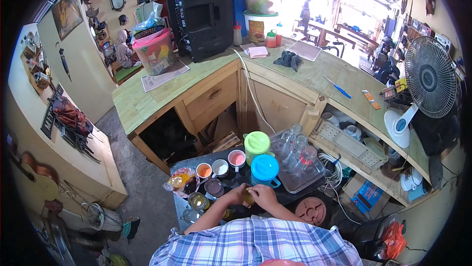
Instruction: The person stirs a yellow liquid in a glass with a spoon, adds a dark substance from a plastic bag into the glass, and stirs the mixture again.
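1. A small yellowish item (249, 197) is held in front of the checked shirt (255, 241), over the near edge of the dark surface (211, 158); its exact kind cannot be told.
2. It is enclosed by the curled fingers of the left hand (238, 195). The right hand (264, 196) is bent over it, fingertips against its upper part; whether they are pinching cannot be told.
3. Just beyond the hands, a clear pitcher with a blue plastic lid (265, 167) is placed, with a green-lidded pitcher (257, 143) behind it. Both appear covered.
4. To the left, a cup with orange contents (203, 170), a cup with white contents (220, 168) and a cup with pink contents (236, 158) are already filled and uncovered.
5. To the right, clear glasses (298, 142) are grouped in a clear plastic tray (291, 184); no drink can be made out in them.
6. The yellowish item is not set down, so its handling seems unfinished; overall progress cannot be judged.
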The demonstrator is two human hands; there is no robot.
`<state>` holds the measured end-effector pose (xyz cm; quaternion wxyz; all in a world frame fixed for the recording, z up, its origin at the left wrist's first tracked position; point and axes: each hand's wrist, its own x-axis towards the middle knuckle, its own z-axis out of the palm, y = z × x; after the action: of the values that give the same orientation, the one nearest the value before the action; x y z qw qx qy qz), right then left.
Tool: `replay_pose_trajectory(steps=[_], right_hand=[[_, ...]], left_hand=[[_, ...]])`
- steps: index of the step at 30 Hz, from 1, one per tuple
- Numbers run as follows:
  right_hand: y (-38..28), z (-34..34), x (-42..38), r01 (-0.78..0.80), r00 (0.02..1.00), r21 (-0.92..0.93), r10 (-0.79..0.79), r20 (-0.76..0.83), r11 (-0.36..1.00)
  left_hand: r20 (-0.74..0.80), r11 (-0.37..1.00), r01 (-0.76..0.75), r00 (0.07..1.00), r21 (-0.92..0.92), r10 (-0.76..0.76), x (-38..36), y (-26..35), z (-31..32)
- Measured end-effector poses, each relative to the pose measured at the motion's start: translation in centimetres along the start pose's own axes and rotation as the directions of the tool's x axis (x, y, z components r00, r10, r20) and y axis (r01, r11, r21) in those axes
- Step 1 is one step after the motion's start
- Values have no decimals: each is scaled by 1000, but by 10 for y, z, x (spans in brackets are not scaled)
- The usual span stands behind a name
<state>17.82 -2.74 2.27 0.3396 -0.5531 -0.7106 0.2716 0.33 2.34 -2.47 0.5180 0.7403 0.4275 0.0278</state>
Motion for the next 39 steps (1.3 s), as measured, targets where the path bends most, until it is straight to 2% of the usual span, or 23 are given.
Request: replay_pose_trajectory(steps=[1,3,7,9,10,12,13,15,16,17,18,19,22,24,25,27,30,31,33,34,35,37,39], right_hand=[[3,0,-2,2,1000,0,-2,0,1000],[6,0,-6,-29,986,-230,66,156,973],[-3,-1,-6,87,980,-169,-54,193,982],[-9,-4,1,155,988,-71,-154,10,985],[-3,-1,-1,157,988,-71,-157,12,985],[8,5,-3,110,986,-281,-69,151,953],[8,5,-4,112,986,-280,-72,150,953],[3,3,-6,99,965,-221,-39,261,970],[-2,1,-4,97,965,-220,-38,261,971],[-5,-1,-1,128,981,-159,-102,165,979],[-7,-3,0,165,985,-102,-159,63,981],[-3,-1,-1,163,986,-103,-157,62,981],[8,4,-3,121,992,-219,-110,64,968],[5,2,-7,112,966,-289,-36,255,951],[0,0,-7,112,965,-287,-35,259,951],[-8,-3,-1,159,985,-148,-146,94,976],[2,3,2,136,991,-192,-134,24,972],[6,5,-2,136,991,-191,-134,24,972],[6,4,-6,158,969,-254,-100,227,954],[1,1,-3,160,969,-255,-102,226,954],[-5,-1,-1,148,978,-209,-111,176,967],[-10,-3,0,132,986,-162,-112,125,978],[-4,0,4,98,994,-128,-102,-25,987]], left_hand=[[-11,1000,-21,1000,-12,20,0,1,0],[2,1000,20,1000,15,-20,0,2,-1],[-2,997,62,998,49,-62,-4,8,-3],[-5,999,40,999,37,-39,-3,5,-1],[-9,1000,17,1000,24,-17,-2,3,-1],[-6,999,43,999,34,-43,-1,2,-1],[1,997,67,998,44,-67,-1,3,-2],[-10,996,71,997,61,-71,0,4,-2],[-16,994,78,997,76,-77,-1,4,-1],[-12,994,78,997,75,-78,1,0,1],[-18,998,34,999,53,-33,2,-4,2],[-26,999,-12,1000,31,13,4,-7,2],[3,995,52,999,80,-53,3,-4,1],[3,996,44,999,83,-45,7,-5,0],[6,996,40,999,81,-40,7,-7,2],[1,997,32,999,65,-32,5,-8,2],[-7,997,35,999,64,-35,3,-4,0],[-10,996,50,999,77,-49,2,-3,1],[-5,994,74,997,86,-73,2,0,0],[0,991,97,995,94,-98,2,2,-1],[0,991,97,995,93,-98,2,1,-1],[-30,997,4,1000,72,-2,1,-2,1],[-22,998,16,1000,65,-15,0,0,0]])
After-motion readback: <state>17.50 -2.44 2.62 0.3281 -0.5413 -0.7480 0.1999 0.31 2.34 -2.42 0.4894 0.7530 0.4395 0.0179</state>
